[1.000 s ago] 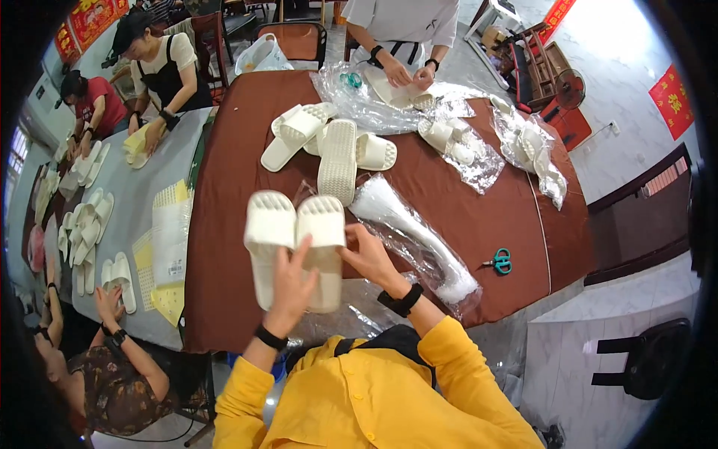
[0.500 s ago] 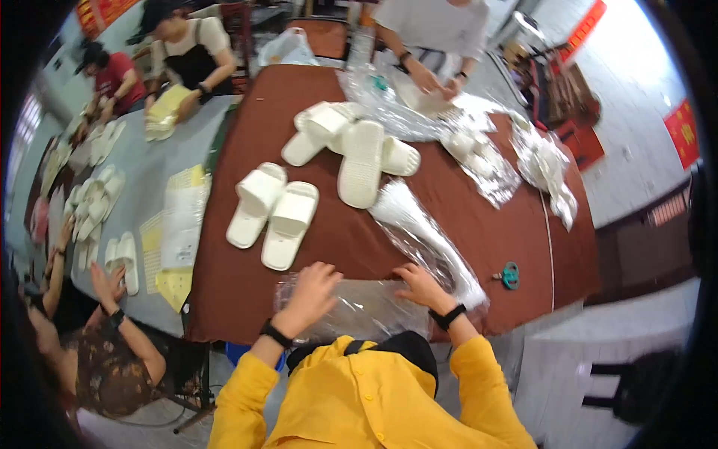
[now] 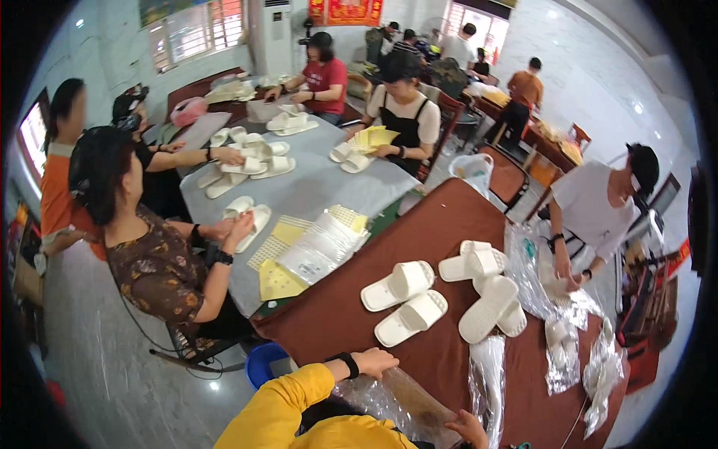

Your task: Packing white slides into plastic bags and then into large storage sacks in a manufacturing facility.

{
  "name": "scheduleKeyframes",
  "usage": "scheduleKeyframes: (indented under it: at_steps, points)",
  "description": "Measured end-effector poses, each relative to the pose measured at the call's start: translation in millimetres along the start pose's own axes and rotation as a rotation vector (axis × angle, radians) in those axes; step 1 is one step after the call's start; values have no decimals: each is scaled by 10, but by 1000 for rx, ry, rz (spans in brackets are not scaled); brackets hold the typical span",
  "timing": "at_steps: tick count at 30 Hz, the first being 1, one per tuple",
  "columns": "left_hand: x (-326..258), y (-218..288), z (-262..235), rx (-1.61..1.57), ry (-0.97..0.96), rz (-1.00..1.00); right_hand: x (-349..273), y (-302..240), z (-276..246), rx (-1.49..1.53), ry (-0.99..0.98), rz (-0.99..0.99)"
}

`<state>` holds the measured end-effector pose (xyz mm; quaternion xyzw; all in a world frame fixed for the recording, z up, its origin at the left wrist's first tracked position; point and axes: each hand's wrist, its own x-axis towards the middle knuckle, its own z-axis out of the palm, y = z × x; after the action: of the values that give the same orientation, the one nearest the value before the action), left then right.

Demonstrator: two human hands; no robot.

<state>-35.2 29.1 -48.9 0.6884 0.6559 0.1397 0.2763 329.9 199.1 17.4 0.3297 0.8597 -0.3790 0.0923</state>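
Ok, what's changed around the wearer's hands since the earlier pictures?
The left hand and right hand let go of the pair of white slippers, which moved away from the wearer onto the brown tablecloth. Both hands came back to the clear plastic film at the near edge. The view swung left. The overlapping white slippers stayed put.

- A gray-topped bench (image 3: 321, 187), yellow perforated sheets (image 3: 281, 233) lying near its close end
- A pink bag (image 3: 188, 111) toward its far end
- A co-worker (image 3: 153, 258) in a flowered top, seated beside it
- A blue tub (image 3: 260, 364), partly hidden
- A white carrier bag (image 3: 474, 170) by a brown chair (image 3: 505, 179)
- A tall white unit (image 3: 277, 34) near a barred window (image 3: 196, 39)
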Motion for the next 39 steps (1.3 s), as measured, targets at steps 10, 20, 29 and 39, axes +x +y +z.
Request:
scheduleKeyframes:
  at_steps: [10, 20, 29, 39]
  points:
    - [-34, 202, -454, 31, -189, -158, 23, -44, -279, 86, -211, 52]
    - [673, 1041, -131, -89, -278, 233, -345, 470, 95, 507, 6, -6]
    - [407, 1194, -435, -129, -604, 304, -713, -995, -240, -350, -166, 120]
    - [266, 1171, -531, -288, -675, 512, -850, -1405, -214, -322, 226, -184]
